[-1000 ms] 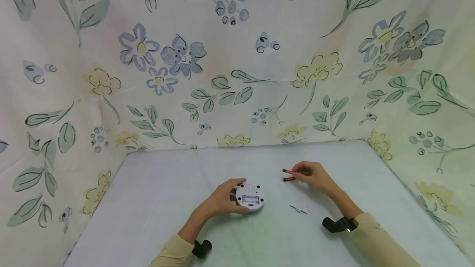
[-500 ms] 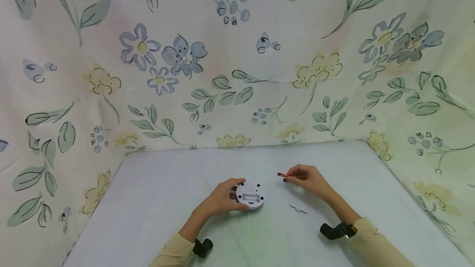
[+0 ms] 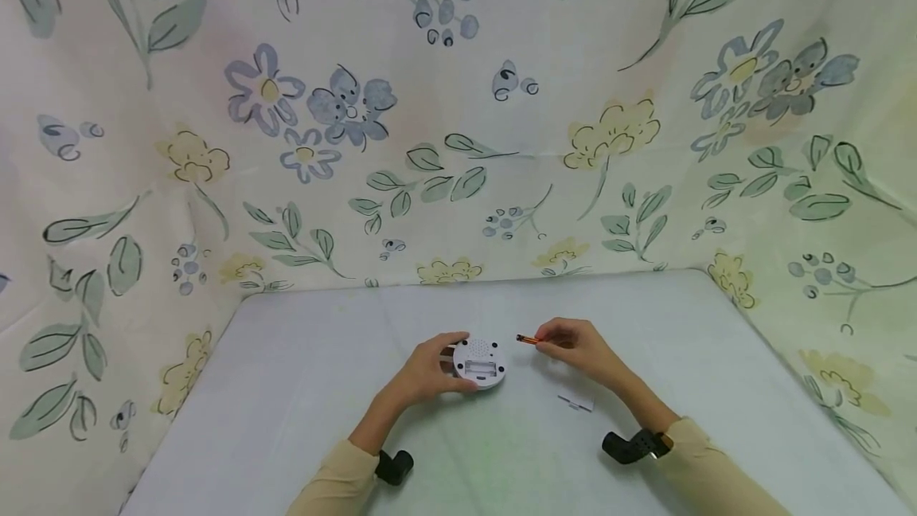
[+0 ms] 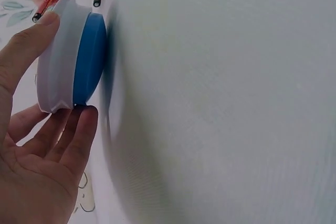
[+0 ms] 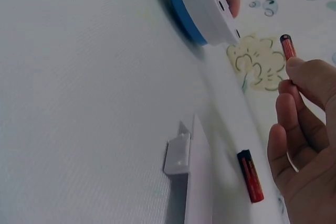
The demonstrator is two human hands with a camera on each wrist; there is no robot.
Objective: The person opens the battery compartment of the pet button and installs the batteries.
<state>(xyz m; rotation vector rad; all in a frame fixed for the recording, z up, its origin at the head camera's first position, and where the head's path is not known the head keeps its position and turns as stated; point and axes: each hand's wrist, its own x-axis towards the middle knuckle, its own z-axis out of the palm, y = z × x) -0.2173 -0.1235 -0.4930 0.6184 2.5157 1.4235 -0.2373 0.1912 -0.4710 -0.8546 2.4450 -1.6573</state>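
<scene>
My left hand (image 3: pixel 428 375) grips a round white device (image 3: pixel 478 363) by its edge, thumb at the near side and fingers round the far side. Its underside faces up, showing a bare battery compartment, a patch of small holes and black feet. In the left wrist view its lower part is blue (image 4: pixel 90 59). My right hand (image 3: pixel 579 345) pinches a red-orange battery (image 3: pixel 527 339) with a black end, just right of the device. Another such battery (image 5: pixel 250 176) lies on the table, hidden behind my right hand in the head view.
A small white battery cover (image 3: pixel 576 402) stands out on the white-covered table (image 3: pixel 301 388), near side of my right hand. Floral cloth (image 3: pixel 444 181) hangs at the back and sides. Each wrist wears a black camera (image 3: pixel 630 447).
My right hand has picked up one battery and carried it left toward the device, leaving the other on the table. My left hand has shifted slightly away from me with the device.
</scene>
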